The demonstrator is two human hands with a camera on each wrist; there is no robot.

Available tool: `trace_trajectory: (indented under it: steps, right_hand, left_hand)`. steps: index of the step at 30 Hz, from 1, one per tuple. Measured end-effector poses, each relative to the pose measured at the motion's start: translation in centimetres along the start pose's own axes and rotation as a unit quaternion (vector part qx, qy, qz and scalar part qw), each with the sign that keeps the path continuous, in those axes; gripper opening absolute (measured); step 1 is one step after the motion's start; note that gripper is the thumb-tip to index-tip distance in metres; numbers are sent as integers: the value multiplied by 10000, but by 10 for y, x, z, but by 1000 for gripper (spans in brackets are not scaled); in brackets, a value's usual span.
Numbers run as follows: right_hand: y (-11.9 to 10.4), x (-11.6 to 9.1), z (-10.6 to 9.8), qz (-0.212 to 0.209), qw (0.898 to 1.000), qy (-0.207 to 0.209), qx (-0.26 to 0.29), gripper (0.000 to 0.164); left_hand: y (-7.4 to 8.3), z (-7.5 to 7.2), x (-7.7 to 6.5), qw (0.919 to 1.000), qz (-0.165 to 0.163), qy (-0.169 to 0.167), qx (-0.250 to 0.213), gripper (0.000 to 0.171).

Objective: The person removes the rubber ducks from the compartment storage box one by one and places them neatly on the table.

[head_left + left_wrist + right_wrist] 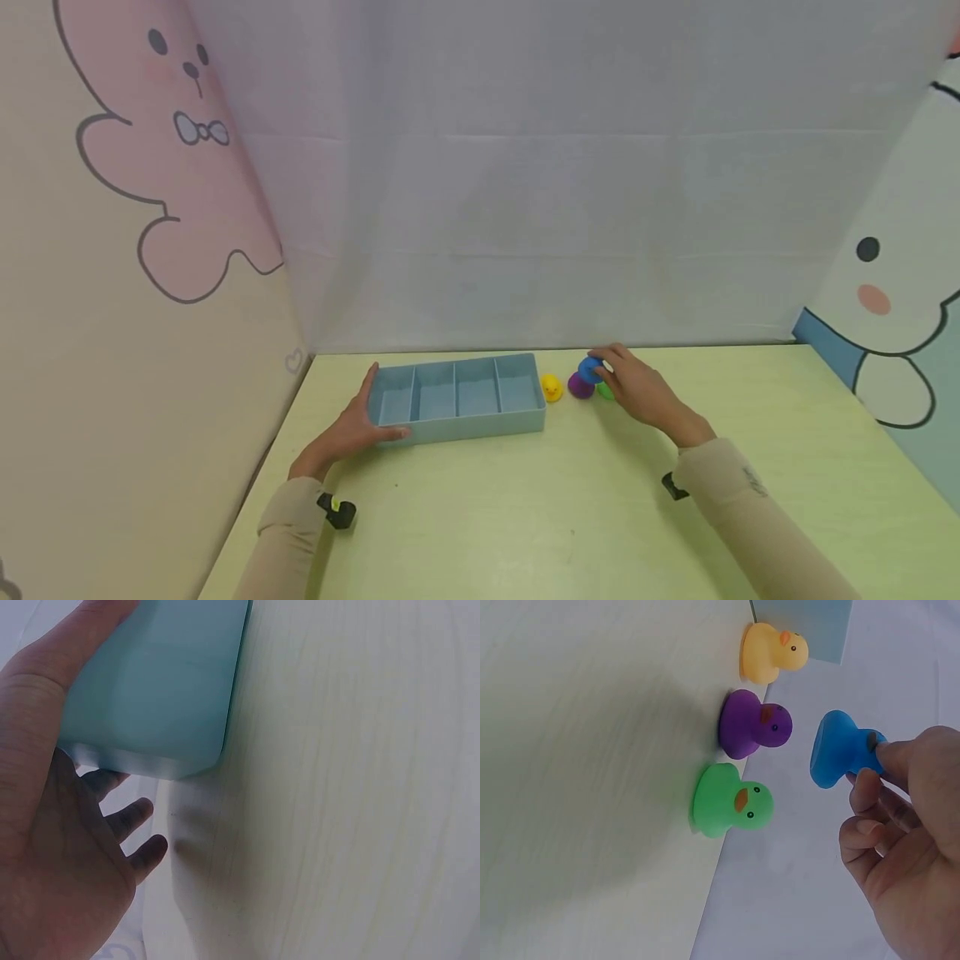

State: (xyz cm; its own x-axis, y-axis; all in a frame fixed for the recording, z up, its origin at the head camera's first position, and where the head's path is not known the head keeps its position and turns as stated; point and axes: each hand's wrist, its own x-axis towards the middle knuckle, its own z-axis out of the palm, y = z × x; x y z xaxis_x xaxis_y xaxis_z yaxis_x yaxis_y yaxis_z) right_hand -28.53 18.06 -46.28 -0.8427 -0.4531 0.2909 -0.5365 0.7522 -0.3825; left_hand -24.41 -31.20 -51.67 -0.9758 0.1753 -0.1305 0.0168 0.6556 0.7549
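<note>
My right hand (645,392) pinches a blue rubber duck (836,750) by its head, above the table. Below it stand a purple duck (742,726) and a green duck (724,801); the green one is partly hidden by the hand in the head view. A yellow duck (551,387) stands between the purple duck and a blue-green box (472,429) with several compartments in a row. My left hand (351,429) holds the box's left end, its thumb along the front wall and fingers at the far left corner. Some of its fingers stand apart from the box in the left wrist view.
The box and ducks are near the back edge of the pale wooden table (495,517). Behind it hangs a light cloth (570,208). Printed cloth walls (150,350) close in the left and right sides.
</note>
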Motion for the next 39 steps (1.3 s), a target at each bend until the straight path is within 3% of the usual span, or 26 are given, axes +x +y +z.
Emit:
trace_trajectory:
  steps: [22,31,39]
  right_hand:
    - [36,-21,-11,314,9994,136,-96,30]
    - [50,-32,-9,397,9987,286,-137,31]
    - [60,-35,-5,510,9985,169,-138,31]
  left_hand:
    - [0,0,-1,10000,-42,-11,-40,133]
    - [0,-1,0,10000,-35,-17,-19,133]
    - [-1,0,0,10000,-68,-25,-15,133]
